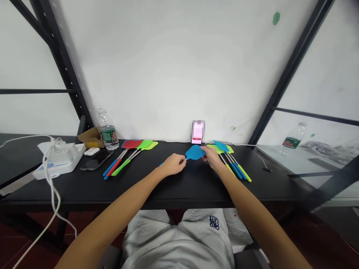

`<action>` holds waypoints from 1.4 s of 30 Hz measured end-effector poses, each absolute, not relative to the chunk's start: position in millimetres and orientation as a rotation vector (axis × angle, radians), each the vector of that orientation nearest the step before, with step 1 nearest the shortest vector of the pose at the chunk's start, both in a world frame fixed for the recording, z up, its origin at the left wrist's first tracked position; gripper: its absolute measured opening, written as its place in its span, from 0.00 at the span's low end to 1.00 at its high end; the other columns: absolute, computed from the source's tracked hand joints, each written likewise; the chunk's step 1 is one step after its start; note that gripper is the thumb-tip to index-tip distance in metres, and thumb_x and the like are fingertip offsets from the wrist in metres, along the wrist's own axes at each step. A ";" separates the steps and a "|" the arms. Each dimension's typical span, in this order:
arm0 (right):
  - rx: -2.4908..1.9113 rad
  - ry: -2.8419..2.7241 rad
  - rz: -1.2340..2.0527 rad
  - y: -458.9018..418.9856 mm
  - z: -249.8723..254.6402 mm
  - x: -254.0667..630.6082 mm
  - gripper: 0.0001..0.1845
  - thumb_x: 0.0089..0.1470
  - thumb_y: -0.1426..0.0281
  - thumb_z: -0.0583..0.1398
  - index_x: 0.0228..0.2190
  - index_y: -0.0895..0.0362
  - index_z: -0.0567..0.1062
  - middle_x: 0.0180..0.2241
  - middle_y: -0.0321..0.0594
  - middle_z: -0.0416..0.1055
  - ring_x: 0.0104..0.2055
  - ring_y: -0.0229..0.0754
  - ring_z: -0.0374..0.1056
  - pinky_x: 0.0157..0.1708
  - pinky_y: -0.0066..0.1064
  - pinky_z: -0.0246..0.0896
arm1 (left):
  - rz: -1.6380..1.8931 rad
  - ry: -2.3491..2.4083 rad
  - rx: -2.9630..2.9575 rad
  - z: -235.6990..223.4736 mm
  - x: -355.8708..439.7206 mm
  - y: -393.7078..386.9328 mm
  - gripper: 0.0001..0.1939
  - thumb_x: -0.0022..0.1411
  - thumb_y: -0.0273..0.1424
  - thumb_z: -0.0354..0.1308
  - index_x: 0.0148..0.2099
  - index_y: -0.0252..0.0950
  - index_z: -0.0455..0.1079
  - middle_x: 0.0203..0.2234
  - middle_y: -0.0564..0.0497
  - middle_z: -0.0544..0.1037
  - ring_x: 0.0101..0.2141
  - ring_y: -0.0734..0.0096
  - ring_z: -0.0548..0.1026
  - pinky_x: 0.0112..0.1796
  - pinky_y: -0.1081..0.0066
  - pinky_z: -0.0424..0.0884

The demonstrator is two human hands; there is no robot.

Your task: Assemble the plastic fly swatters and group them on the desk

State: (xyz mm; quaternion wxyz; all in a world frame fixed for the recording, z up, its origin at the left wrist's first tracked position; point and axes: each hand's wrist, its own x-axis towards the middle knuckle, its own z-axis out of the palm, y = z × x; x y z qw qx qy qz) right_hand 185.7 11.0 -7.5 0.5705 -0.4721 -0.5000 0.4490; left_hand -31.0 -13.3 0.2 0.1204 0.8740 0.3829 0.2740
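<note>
A blue fly swatter (195, 152) is held between my two hands above the black desk. My left hand (174, 164) is closed around its metal shaft, and a bit of blue handle shows beyond the wrist side. My right hand (211, 156) pinches the right edge of the blue paddle. On the left lies a fanned group of fly swatters (131, 144) with red, green, blue and yellow-green paddles. A second group, with a blue swatter (221, 146) on top of yellow-green ones, rests just right of my right hand.
A lit phone (198, 131) stands against the wall. At left are a water bottle (108, 130), a cardboard box (92, 138), a dark phone (97, 160), a white earbud case (91, 151) and a power strip (60, 160) with cables. A cable end (267, 169) lies at right.
</note>
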 end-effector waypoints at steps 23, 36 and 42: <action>-1.218 -1.159 1.275 19.2 -3.9 212.4 0.08 0.37 0.77 0.61 0.26 0.58 0.74 0.23 0.36 0.71 0.25 0.37 0.66 0.24 0.27 0.61 | 0.605 1.243 2.640 3.2 -32.1 -16.7 0.15 0.64 0.35 0.47 0.27 0.37 0.67 0.22 0.50 0.72 0.23 0.71 0.66 0.26 0.71 0.52; -1.182 -1.274 1.043 23.6 -9.3 216.2 0.10 0.31 0.75 0.58 0.24 0.57 0.72 0.21 0.31 0.66 0.24 0.34 0.60 0.25 0.26 0.54 | 0.651 1.215 2.641 2.9 -29.6 -19.4 0.16 0.64 0.35 0.47 0.26 0.37 0.66 0.20 0.51 0.70 0.21 0.73 0.63 0.25 0.71 0.51; -1.208 -1.279 0.830 24.9 -9.6 217.9 0.07 0.34 0.73 0.58 0.22 0.56 0.73 0.23 0.33 0.69 0.28 0.36 0.63 0.29 0.27 0.58 | 0.640 1.242 2.620 4.1 -29.5 -18.9 0.15 0.64 0.34 0.48 0.28 0.37 0.70 0.22 0.51 0.73 0.23 0.72 0.66 0.27 0.72 0.54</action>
